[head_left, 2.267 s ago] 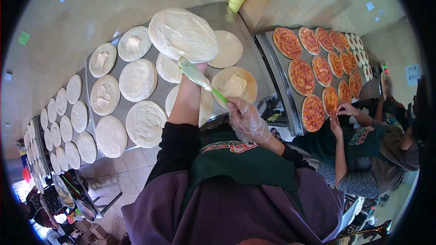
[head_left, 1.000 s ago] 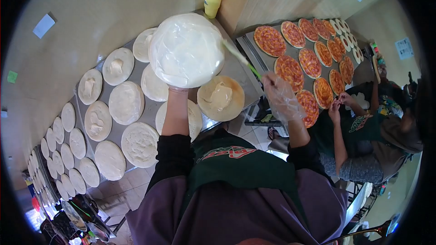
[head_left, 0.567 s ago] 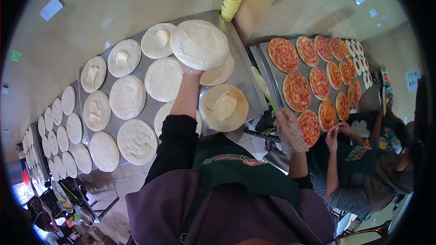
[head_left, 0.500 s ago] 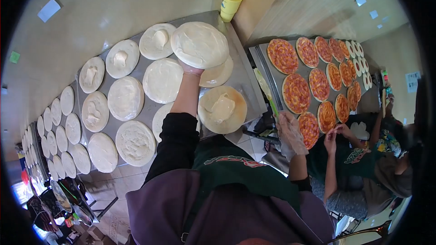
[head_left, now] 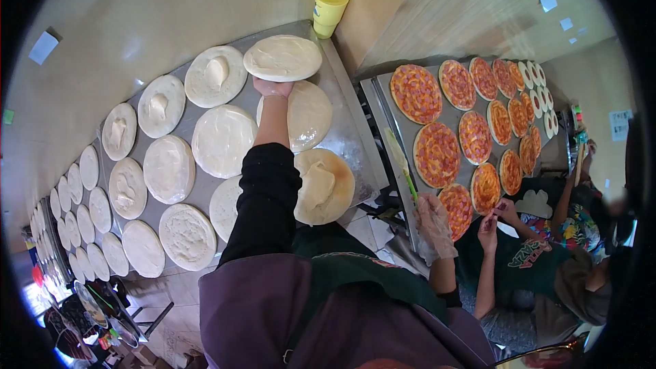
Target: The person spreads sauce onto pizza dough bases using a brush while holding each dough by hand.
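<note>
My left hand (head_left: 273,87) supports a round pizza crust (head_left: 282,58) from below, its fingers hidden under it. White sauce coats the top of this crust, which is raised near the table's back edge. Just below my wrist lies another sauced crust (head_left: 309,117), and closer to me a browned crust (head_left: 322,186) carries a dollop of sauce. In a clear plastic glove, my right hand (head_left: 435,229) is closed around the green handle of a spatula (head_left: 400,160) with a pale, sauce-smeared blade.
Rows of crusts, some spread and some with dollops, cover the metal table (head_left: 348,140). A yellow cup (head_left: 330,12) stands at its back corner. On the right, a second table (head_left: 386,106) bears several topped pizzas (head_left: 415,93). A co-worker's hands (head_left: 495,222) are beside it.
My left hand has carried the crust slightly toward the table's back edge, uncovering more of the crust beneath. The view has shifted a little. My right hand still holds the spatula.
</note>
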{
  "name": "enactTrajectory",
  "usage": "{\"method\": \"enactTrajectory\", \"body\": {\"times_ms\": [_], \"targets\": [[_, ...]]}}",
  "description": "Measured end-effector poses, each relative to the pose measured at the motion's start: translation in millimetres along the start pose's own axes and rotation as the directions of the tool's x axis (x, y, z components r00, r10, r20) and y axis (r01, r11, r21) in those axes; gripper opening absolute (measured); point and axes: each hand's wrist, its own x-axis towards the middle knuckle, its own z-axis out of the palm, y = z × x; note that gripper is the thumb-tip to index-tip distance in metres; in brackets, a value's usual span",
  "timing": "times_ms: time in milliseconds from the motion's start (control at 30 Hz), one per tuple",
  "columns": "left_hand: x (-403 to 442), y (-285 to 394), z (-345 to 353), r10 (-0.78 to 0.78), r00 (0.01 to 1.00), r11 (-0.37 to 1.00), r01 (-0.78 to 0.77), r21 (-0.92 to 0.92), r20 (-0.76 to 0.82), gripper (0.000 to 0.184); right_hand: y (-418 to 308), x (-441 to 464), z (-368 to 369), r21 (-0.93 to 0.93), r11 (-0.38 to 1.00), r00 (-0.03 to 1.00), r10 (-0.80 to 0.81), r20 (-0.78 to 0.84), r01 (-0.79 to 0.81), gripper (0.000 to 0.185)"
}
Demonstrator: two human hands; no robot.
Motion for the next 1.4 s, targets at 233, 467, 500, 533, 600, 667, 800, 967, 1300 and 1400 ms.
{"method": "enactTrajectory", "body": {"times_ms": [233,467,500,533,600,667,800,967,1300,1400], "targets": [[42,4,-28,0.088,0.986,0.992,-0.075,0.097,-0.139,0.047,2,10,-2,0.029,1.000,0.996,-0.005,0.084,0.002,0.028],[58,37,-52,0.115,0.897,0.938,0.043,0.343,-0.427,0.072,4,18,12,0.023,1.000,0.993,-0.023,0.119,0.021,0.027],[49,41,-42,0.115,0.895,0.938,0.046,0.345,-0.432,0.072,4,18,14,0.040,0.999,0.992,-0.022,0.122,0.017,0.027],[39,44,-32,0.068,0.873,0.921,0.130,0.366,-0.482,0.072,6,19,16,0.040,0.999,0.992,-0.016,0.124,0.011,0.027],[27,48,-16,0.021,0.840,0.898,0.223,0.379,-0.542,0.072,10,19,20,0.055,0.994,0.987,-0.102,0.125,0.096,0.025],[16,53,-8,0.098,0.938,0.884,0.072,0.462,-0.333,0.073,-1,15,25,0.001,0.996,0.988,-0.089,0.125,0.090,0.025],[-14,61,11,0.144,0.900,0.733,0.183,0.655,-0.412,0.067,2,14,34,0.114,0.993,0.988,-0.033,0.153,0.015,0.024],[-123,83,24,-0.284,0.924,0.088,0.293,0.952,-0.257,0.042,-10,-2,44,0.136,0.982,0.983,0.111,0.148,-0.131,0.027],[-212,74,-69,-0.305,0.935,-0.588,-0.039,0.808,-0.178,0.045,0,-31,70,0.223,0.970,0.986,0.063,0.155,-0.097,0.024],[-210,65,-62,-0.210,0.946,-0.664,0.048,0.746,-0.248,0.048,3,-41,76,0.250,0.968,0.989,-0.009,0.146,-0.028,0.024]]}}
